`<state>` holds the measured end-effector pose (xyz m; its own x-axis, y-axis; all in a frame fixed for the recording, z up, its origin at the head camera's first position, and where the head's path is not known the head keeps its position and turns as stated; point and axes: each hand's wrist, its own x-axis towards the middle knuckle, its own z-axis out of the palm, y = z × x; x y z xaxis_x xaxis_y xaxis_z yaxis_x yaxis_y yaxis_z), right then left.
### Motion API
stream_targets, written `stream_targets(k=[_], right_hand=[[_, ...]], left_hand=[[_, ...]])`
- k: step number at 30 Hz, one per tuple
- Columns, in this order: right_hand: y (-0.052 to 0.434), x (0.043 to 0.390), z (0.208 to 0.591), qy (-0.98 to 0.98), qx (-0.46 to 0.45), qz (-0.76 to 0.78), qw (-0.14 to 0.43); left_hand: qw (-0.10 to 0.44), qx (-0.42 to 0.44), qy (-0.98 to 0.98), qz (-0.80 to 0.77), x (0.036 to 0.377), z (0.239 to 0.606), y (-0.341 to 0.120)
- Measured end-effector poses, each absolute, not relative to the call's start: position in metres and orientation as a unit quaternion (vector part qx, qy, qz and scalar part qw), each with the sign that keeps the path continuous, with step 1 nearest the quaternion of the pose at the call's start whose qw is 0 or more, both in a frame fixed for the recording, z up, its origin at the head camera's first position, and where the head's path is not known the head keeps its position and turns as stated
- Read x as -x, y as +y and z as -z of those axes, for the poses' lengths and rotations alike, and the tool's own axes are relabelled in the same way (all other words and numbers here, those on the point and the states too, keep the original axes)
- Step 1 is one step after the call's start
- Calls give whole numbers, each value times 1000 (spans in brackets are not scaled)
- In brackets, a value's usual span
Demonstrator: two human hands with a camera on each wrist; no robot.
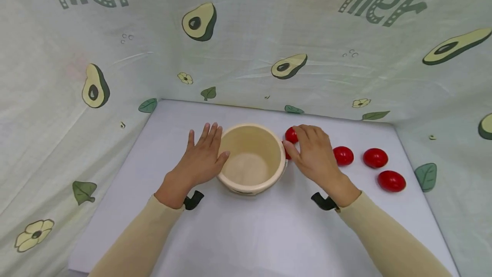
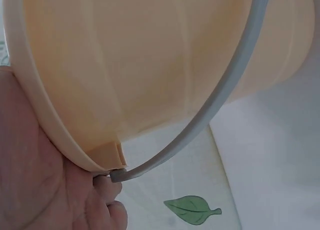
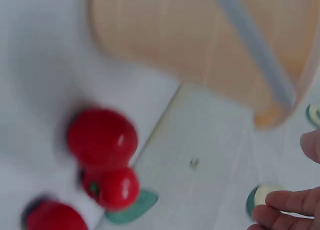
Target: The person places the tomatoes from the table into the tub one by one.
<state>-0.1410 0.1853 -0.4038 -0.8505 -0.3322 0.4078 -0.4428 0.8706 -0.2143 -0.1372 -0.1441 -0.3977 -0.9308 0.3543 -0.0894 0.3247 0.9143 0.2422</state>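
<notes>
Cream bucket: straight-fingered left hand touches its rim; right of it, spread right hand and red fruits.

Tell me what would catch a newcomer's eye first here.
The glossy red tomatoes on the right half of the white table leap out first, bright against the pale surface. Next comes the cream bucket near the middle, with the left hand at its left rim and the right hand on its other side, among the tomatoes. Behind, the pale cloth shows printed avocados.
</notes>
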Motion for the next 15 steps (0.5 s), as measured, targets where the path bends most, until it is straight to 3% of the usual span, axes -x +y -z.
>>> stream_targets(k=[4, 15], right_hand=[[211, 153, 409, -954, -186, -121, 202], [222, 169, 468, -972, -185, -56, 136]], left_hand=[[62, -172, 976, -117, 136, 400, -145], [59, -178, 974, -127, 138, 403, -144]])
